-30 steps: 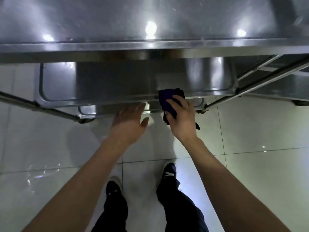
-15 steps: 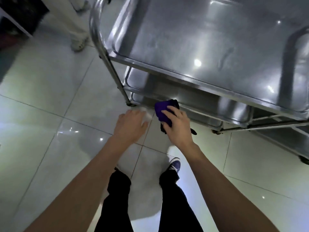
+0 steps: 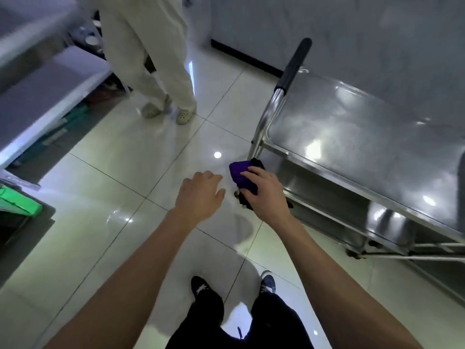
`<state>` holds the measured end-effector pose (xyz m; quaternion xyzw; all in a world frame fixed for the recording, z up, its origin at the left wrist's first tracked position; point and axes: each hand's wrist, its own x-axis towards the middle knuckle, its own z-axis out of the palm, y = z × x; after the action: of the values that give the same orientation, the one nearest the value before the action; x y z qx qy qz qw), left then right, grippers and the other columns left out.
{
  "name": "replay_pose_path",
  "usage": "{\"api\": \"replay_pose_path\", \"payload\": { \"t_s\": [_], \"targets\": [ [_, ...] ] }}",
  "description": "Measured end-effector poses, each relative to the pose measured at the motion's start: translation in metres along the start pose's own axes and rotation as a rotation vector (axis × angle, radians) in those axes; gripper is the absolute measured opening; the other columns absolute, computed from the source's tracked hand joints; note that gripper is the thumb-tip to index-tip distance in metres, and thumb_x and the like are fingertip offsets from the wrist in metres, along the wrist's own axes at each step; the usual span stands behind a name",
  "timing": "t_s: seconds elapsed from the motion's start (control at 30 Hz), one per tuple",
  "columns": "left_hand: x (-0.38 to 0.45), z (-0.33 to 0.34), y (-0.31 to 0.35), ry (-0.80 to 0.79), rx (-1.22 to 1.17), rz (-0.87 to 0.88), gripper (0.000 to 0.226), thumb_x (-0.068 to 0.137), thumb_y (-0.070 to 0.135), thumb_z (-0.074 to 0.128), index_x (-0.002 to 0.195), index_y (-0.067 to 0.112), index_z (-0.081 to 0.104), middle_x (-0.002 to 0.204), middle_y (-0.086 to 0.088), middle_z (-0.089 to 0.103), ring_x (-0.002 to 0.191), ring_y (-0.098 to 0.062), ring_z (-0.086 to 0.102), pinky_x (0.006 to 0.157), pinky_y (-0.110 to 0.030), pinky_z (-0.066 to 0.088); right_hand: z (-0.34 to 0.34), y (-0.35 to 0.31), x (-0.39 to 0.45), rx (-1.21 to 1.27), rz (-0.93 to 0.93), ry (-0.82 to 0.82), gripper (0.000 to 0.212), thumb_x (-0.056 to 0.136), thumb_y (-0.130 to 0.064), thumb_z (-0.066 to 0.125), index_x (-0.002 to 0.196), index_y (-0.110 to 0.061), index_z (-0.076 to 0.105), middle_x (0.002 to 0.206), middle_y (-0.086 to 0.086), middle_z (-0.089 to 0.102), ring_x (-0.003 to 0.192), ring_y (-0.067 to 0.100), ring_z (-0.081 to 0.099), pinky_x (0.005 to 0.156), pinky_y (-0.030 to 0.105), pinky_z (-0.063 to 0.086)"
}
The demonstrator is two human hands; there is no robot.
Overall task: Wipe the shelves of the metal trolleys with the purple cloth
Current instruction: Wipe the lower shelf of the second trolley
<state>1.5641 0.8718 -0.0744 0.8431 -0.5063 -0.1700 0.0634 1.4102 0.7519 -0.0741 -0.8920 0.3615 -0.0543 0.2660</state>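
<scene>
A metal trolley [image 3: 352, 132] with shiny steel shelves stands at the right, its black-padded handle [image 3: 293, 64] pointing away from me. My right hand [image 3: 266, 195] grips the bunched purple cloth [image 3: 240, 173] at the trolley's near left corner, beside its upright post and level with the lower shelves [image 3: 324, 197]. Whether the cloth touches the metal I cannot tell. My left hand [image 3: 198, 195] hovers over the floor tiles just left of the cloth, fingers loosely bent, holding nothing.
A person in pale trousers and clogs [image 3: 161, 71] stands on the tiles ahead. A grey shelf unit [image 3: 42, 79] with goods under it lines the left side, and a green box [image 3: 17, 202] sits at the far left. My shoes [image 3: 201, 285] are below.
My view has swung left and away from the trolley, which now sits at the right. Both hands have drawn back from under its shelves, the right one still holding the cloth.
</scene>
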Motion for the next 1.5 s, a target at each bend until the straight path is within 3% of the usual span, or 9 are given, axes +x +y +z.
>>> {"api": "replay_pose_path", "payload": {
  "t_s": [0.3,0.73,1.0,1.13,1.5],
  "targets": [
    [0.04,-0.043,-0.056,-0.044,0.024,-0.129,0.05,0.103,0.046,0.04,0.148,0.026,0.044,0.146,-0.002,0.051,0.129,-0.026,0.048,0.103,-0.047,0.041,0.005,-0.051,0.087,0.103,-0.046,-0.044,0.048,0.093,-0.029,0.067,0.14,-0.023,0.058,0.149,-0.002,0.051,0.13,0.026,0.048,0.113,0.042,0.038],
    [0.164,-0.116,-0.103,0.005,0.102,-0.261,0.047,0.101,0.049,0.043,0.142,0.026,0.051,0.137,-0.001,0.057,0.122,-0.026,0.053,0.098,-0.044,0.045,-0.016,-0.075,0.264,0.133,-0.137,-0.03,0.045,0.091,-0.029,0.067,0.136,-0.026,0.062,0.147,-0.006,0.053,0.127,0.028,0.052,0.102,0.046,0.045],
    [0.286,-0.13,-0.17,0.013,-0.149,-0.357,0.045,0.101,0.044,0.045,0.14,0.024,0.053,0.137,-0.001,0.058,0.123,-0.024,0.055,0.098,-0.04,0.044,0.002,-0.088,0.383,0.191,-0.129,-0.015,0.043,0.09,-0.024,0.069,0.132,-0.02,0.065,0.143,-0.002,0.057,0.127,0.027,0.053,0.104,0.047,0.045],
    [0.36,-0.155,-0.2,0.024,-0.202,-0.296,0.045,0.1,0.042,0.045,0.141,0.022,0.053,0.137,-0.002,0.058,0.123,-0.025,0.054,0.098,-0.04,0.045,0.0,-0.096,0.453,0.196,-0.075,0.055,0.04,0.088,-0.022,0.07,0.128,-0.017,0.068,0.14,0.0,0.06,0.126,0.027,0.055,0.105,0.047,0.044],
    [0.548,-0.223,-0.203,0.008,0.06,0.062,0.043,0.1,0.042,0.047,0.138,0.023,0.055,0.129,-0.003,0.062,0.113,-0.026,0.058,0.092,-0.043,0.045,-0.048,-0.058,0.603,0.095,0.096,0.152,0.044,0.09,-0.028,0.069,0.133,-0.024,0.064,0.143,-0.003,0.057,0.127,0.027,0.053,0.102,0.049,0.046]
  ]
}}
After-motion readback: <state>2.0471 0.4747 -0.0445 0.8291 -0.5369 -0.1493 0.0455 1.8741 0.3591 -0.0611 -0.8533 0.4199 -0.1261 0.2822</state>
